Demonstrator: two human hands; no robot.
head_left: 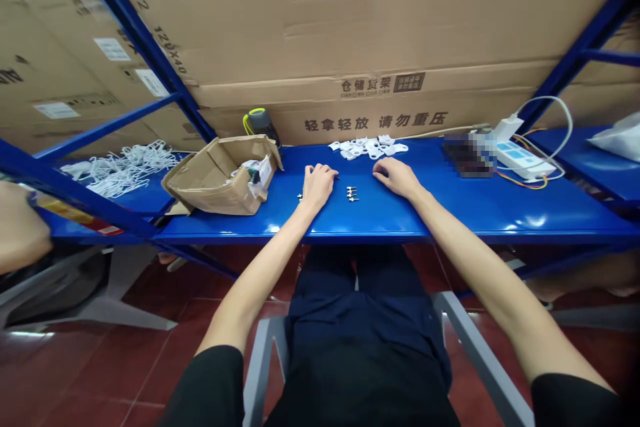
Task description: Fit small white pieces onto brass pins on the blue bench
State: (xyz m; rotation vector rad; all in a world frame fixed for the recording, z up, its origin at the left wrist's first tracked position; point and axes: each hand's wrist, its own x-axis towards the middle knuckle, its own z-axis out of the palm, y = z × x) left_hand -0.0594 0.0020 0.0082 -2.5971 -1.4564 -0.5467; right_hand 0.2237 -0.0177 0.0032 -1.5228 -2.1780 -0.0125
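Several small metal pins point(352, 194) lie in a short column on the blue shelf top point(390, 217). To their left, my left hand point(319, 185) rests on the surface, its fingers bent and drawn together; a tiny dark tip shows at its fingertips, too small to name. Another small piece point(300, 197) lies at the left edge of that hand. On the right, my right hand point(396, 177) rests on the surface with thumb and fingers curled apart, nothing visible between them. White flat plastic parts point(367, 147) are heaped behind both hands.
An open cardboard box point(215, 180) stands at left, a dark bottle point(263, 123) behind it. White cords point(125, 170) lie further left. At right are a power strip point(520, 157) and cables. Another person's arm point(20, 227) shows at the left edge.
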